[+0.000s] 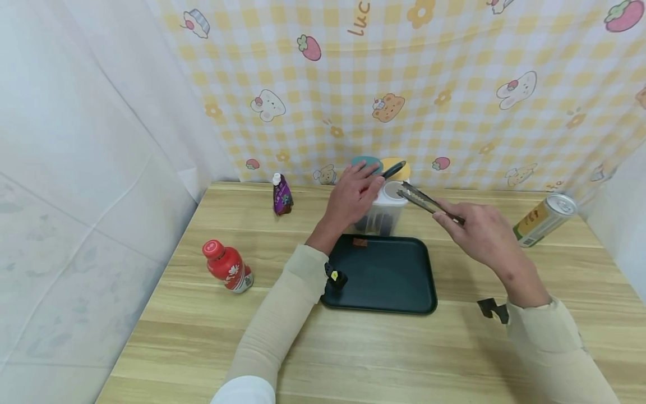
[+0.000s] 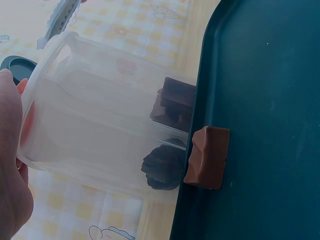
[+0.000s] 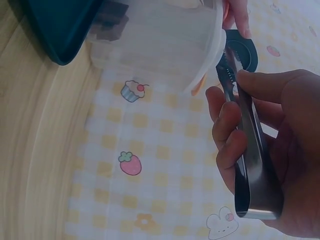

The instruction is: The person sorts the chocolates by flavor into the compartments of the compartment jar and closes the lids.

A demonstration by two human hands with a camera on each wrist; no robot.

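My left hand (image 1: 351, 193) lies over the top of a clear plastic container (image 1: 388, 216) with coloured flip lids. Its thumb and index finger hold a raised dark green flip lid (image 1: 395, 169). Dark chocolate-like pieces (image 2: 172, 105) show through the container's wall. From the right, my right hand (image 1: 476, 233) grips metal tongs (image 1: 429, 201), whose parted tips are beside the round opening under the raised lid. Nothing is seen between those tips. A dark green tray (image 1: 381, 275) lies in front of the container, with a brown chocolate piece (image 2: 209, 157) by its far rim.
A red bottle (image 1: 229, 266) and a purple pouch (image 1: 282, 195) stand on the left of the wooden table (image 1: 383, 359). A can (image 1: 545, 220) is behind my right hand. A checked curtain (image 1: 323, 84) hangs along the back edge.
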